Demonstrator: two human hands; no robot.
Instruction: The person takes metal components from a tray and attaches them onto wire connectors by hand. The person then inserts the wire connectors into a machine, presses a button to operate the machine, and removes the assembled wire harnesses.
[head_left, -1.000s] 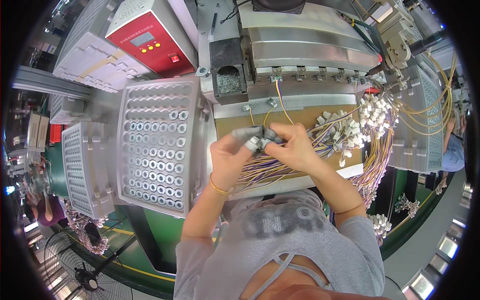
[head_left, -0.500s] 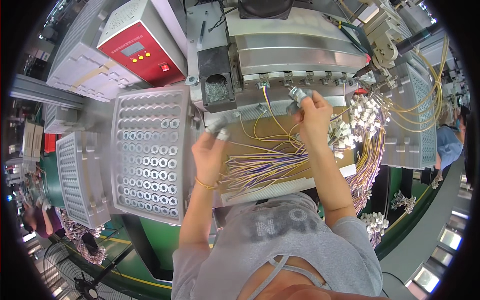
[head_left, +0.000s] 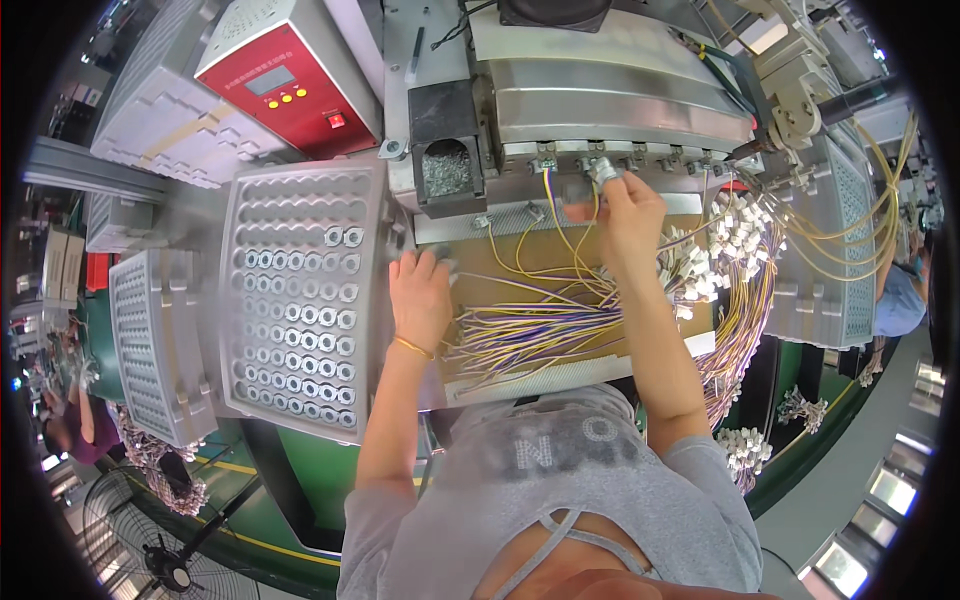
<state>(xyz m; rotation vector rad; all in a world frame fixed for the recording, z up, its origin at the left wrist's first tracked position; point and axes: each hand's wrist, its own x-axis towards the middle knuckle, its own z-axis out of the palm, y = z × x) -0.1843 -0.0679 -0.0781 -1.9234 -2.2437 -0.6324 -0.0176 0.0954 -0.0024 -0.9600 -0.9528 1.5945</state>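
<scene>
My right hand [head_left: 632,220] is closed in a pinch on a small silver metal part [head_left: 602,170], at the row of small clamps along the front of the metal fixture [head_left: 625,105]. To its left, a clamp holds a small part [head_left: 545,165] with yellow and purple wires hanging down. My left hand [head_left: 420,295] is beside the right rim of the clear tray [head_left: 375,250], fingers curled; their grey tips are blurred, and what they hold is hidden. Below the hands, a bundle of yellow, purple and white wires [head_left: 540,335] lies on a brown board [head_left: 515,257].
Rows of silver ring-shaped parts [head_left: 320,350] sit in the tray. A red-fronted control box [head_left: 300,95] stands behind it. A black bin [head_left: 447,170] holds small clear pieces. White connectors [head_left: 725,240] pile at the right, and pliers [head_left: 715,65] lie on top of the fixture.
My right hand has moved the silver part up to the clamp row. My left hand has turned, its fingers curling beside the tray. The whole view has shifted slightly.
</scene>
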